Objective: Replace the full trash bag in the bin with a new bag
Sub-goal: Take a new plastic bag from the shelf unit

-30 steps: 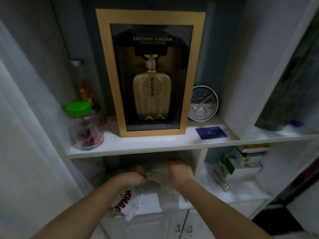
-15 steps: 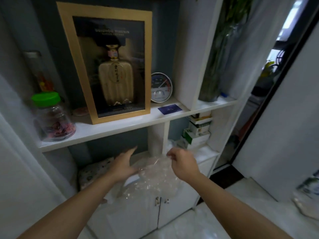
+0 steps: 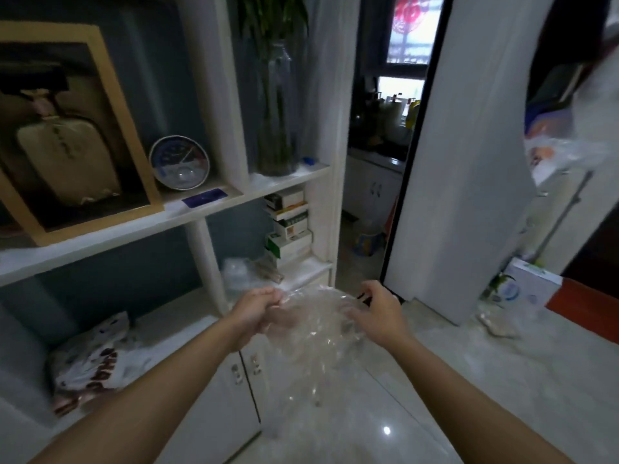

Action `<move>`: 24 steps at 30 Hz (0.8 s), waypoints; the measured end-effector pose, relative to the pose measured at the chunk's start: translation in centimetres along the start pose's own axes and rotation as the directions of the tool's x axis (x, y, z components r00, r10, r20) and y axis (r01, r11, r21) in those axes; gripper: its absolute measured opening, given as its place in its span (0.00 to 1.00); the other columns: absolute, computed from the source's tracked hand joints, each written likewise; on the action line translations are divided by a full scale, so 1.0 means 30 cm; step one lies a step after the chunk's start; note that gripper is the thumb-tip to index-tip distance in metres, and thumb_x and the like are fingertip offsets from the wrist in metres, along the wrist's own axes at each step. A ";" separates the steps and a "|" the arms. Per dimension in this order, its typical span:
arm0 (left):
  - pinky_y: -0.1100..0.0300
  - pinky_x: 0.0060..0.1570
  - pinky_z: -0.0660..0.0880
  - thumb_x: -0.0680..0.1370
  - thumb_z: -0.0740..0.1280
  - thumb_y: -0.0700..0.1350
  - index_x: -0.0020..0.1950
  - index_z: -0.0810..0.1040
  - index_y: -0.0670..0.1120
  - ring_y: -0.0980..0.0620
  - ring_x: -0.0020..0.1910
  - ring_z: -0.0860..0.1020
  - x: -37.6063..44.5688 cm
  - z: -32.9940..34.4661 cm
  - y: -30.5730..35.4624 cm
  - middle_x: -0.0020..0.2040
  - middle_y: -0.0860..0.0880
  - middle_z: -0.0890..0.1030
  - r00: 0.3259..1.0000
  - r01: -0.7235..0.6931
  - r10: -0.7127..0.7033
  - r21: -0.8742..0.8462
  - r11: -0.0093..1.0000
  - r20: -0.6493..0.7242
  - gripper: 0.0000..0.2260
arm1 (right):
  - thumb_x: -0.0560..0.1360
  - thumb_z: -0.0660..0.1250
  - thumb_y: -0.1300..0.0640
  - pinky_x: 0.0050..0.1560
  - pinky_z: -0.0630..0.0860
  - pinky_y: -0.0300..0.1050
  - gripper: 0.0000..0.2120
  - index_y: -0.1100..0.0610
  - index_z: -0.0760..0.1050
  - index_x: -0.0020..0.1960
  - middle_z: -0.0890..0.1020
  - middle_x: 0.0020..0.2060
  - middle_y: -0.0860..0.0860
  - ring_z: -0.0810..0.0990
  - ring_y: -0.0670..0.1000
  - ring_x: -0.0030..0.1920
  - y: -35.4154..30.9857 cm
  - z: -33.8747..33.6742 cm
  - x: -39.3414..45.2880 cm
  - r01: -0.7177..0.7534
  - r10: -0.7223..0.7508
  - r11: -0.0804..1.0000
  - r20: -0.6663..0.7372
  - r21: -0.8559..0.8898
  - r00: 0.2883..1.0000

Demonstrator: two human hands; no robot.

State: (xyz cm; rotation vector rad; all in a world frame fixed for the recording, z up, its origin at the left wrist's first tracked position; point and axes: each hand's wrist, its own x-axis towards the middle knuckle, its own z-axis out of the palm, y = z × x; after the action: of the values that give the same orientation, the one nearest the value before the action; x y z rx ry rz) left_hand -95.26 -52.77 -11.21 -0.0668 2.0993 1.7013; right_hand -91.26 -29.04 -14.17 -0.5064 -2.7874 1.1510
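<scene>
A crumpled clear plastic bag hangs in front of me, held by both hands at its top edge. My left hand pinches the left side, fingers closed on the film. My right hand grips the right side. The bag droops below my hands over the white cabinet doors and the floor. No bin is in view.
A white shelf unit stands left with a gold-framed bottle box, a round gauge, a glass vase and stacked boxes. Printed bags lie on the lower shelf. A white door stands right. The tiled floor is glossy.
The view has swung right, away from the shelf. Both hands have drawn the clear bag out of the lower shelf and now hold it out in front, spread a little wider.
</scene>
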 end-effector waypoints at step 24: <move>0.44 0.69 0.66 0.73 0.66 0.66 0.78 0.58 0.43 0.40 0.73 0.65 -0.089 0.855 0.090 0.76 0.42 0.63 0.985 0.171 -0.163 0.219 0.961 -0.056 0.43 | 0.76 0.70 0.61 0.26 0.71 0.39 0.11 0.65 0.77 0.36 0.77 0.24 0.56 0.78 0.53 0.25 0.550 -0.544 -0.394 -0.376 0.398 0.660 0.122 0.651 0.909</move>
State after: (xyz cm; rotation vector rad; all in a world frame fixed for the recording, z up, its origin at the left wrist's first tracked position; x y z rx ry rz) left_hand -85.97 -28.56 -11.64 -0.2032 2.2296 1.3694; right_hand -72.42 -11.10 -13.48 -1.0326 -2.0354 2.0673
